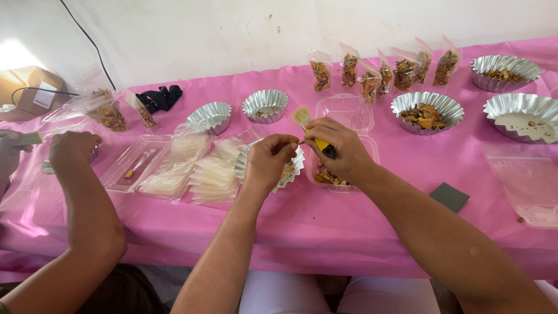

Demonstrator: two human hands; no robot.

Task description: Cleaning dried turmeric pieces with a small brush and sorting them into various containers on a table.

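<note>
Right hand (340,150) closed around a small yellow-handled brush (311,129), bristles up. Left hand (268,163) pinched narrow on a tiny piece at the fingertips, just beside the brush. Beneath both, a fluted foil cup (295,166) and an open clear plastic box (349,113) on the pink surface (407,192). Co-worker's hand (72,148) at far left.
</note>
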